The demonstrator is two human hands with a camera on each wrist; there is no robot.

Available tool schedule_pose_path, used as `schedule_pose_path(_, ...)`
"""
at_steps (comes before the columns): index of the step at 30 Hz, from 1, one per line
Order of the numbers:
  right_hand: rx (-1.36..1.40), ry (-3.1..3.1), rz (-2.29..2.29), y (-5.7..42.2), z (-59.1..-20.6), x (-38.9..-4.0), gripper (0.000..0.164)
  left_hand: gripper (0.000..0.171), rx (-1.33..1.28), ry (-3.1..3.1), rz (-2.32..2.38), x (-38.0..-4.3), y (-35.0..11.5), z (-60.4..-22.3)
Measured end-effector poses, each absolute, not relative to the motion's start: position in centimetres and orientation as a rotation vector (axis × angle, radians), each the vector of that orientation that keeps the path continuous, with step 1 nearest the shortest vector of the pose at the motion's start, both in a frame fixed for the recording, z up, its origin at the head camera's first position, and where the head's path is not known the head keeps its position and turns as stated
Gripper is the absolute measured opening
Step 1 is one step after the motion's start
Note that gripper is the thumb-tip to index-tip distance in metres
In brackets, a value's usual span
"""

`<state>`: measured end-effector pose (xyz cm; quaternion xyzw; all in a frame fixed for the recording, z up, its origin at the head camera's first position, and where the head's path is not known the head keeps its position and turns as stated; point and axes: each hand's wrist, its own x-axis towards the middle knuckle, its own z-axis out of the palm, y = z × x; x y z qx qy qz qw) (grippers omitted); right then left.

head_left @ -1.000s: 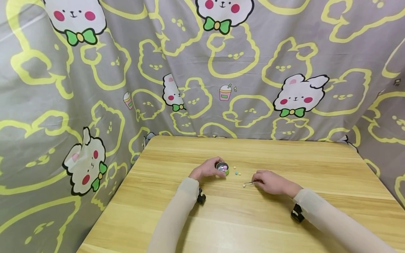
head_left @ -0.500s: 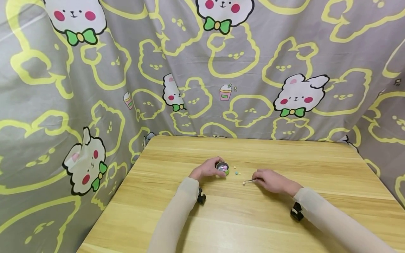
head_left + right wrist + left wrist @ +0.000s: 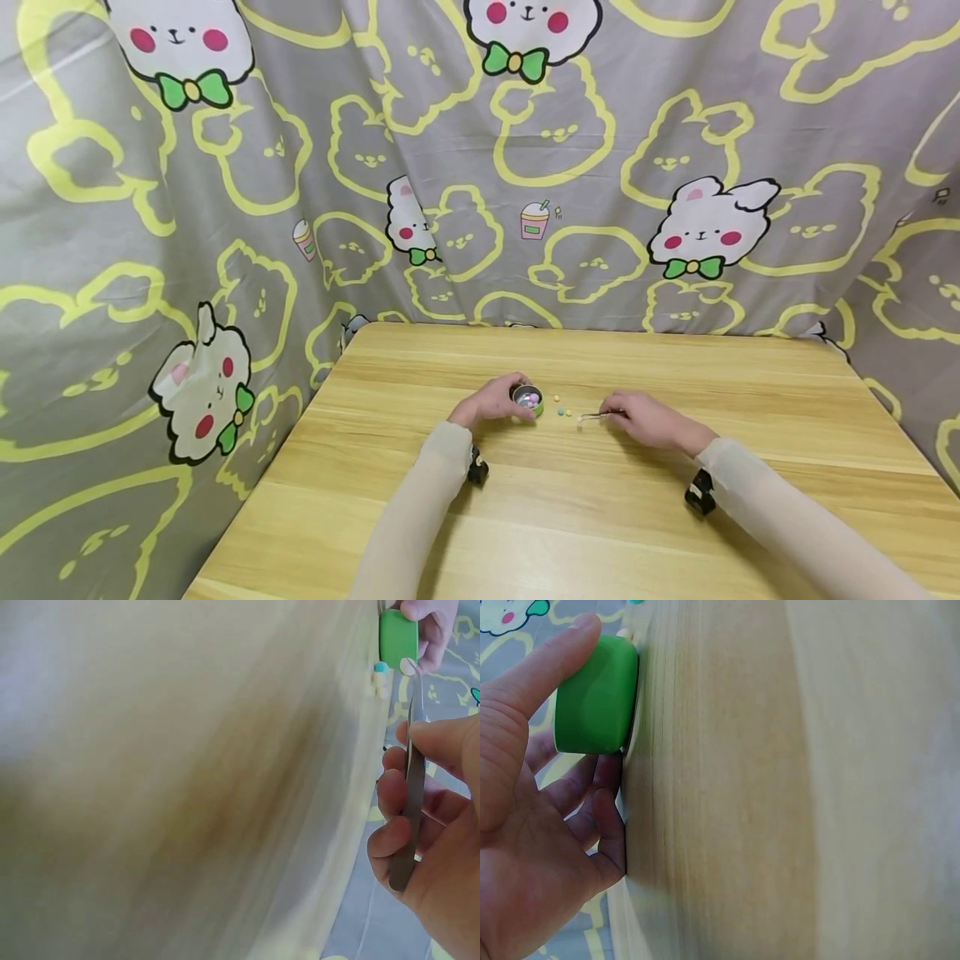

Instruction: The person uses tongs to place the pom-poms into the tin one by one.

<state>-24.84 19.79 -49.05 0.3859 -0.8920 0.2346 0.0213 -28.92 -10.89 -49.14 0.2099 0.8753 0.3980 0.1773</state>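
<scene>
My left hand (image 3: 495, 399) grips a small round green container (image 3: 596, 697) by its sides, thumb on the near side and fingers behind. It stands on the table with its mouth up, and several pink and white pieces (image 3: 533, 399) show inside. My right hand (image 3: 647, 418) pinches a pair of metal tweezers (image 3: 414, 799) between thumb and fingers. Their tips, pointing left toward the container, hold a small pale round piece (image 3: 407, 667). Between tweezers and container lie a blue piece (image 3: 561, 411) and two yellowish pieces (image 3: 568, 413) on the tabletop.
The wooden table (image 3: 570, 517) reaches back to a grey patterned curtain (image 3: 450, 167), which also hangs along the left and right sides. Black wrist cameras are strapped below both sleeves.
My right hand has moved a little away from me, raising the tweezers and the pale piece off their earlier place nearer the front. My left hand and the container have stayed put.
</scene>
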Motion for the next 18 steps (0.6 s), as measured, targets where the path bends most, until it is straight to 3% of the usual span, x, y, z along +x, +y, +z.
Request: schedule_pose_path(18,1.103,-2.796,0.787,19.1,-48.1,-26.9,0.012,0.047,0.595,2.487,1.115,-29.0,-10.8,-49.4)
